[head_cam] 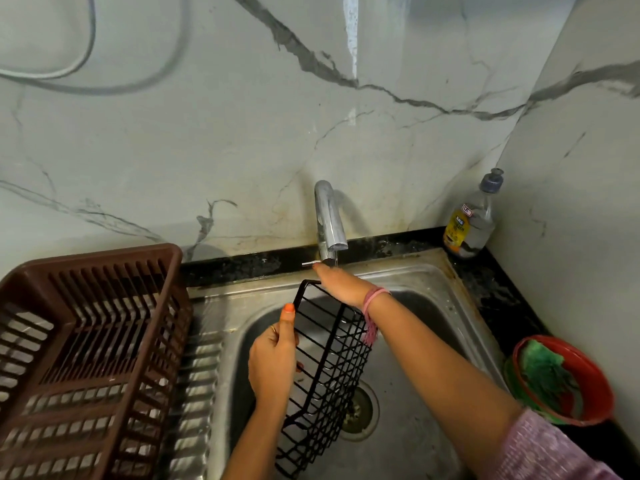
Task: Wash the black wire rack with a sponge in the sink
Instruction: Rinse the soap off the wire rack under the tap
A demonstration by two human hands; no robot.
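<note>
The black wire rack (329, 372) is held upright over the steel sink (429, 292), its long side running from the tap down toward me. My left hand (275, 362) grips the rack's left rim, thumb up along the wire. My right hand (337, 282) reaches across the rack's top to the small lever at the base of the tap (329, 223), fingers touching it; their curl is hidden. A thin stream of water falls from the spout. The green sponge (547, 375) lies in a red bowl (595, 382) on the counter at the right.
A brown plastic dish basket (86, 341) stands on the ribbed drainboard at the left. A dish soap bottle (471, 220) stands in the back right corner on the black counter. The drain (360, 410) sits in the sink's middle behind the rack. Marble wall behind.
</note>
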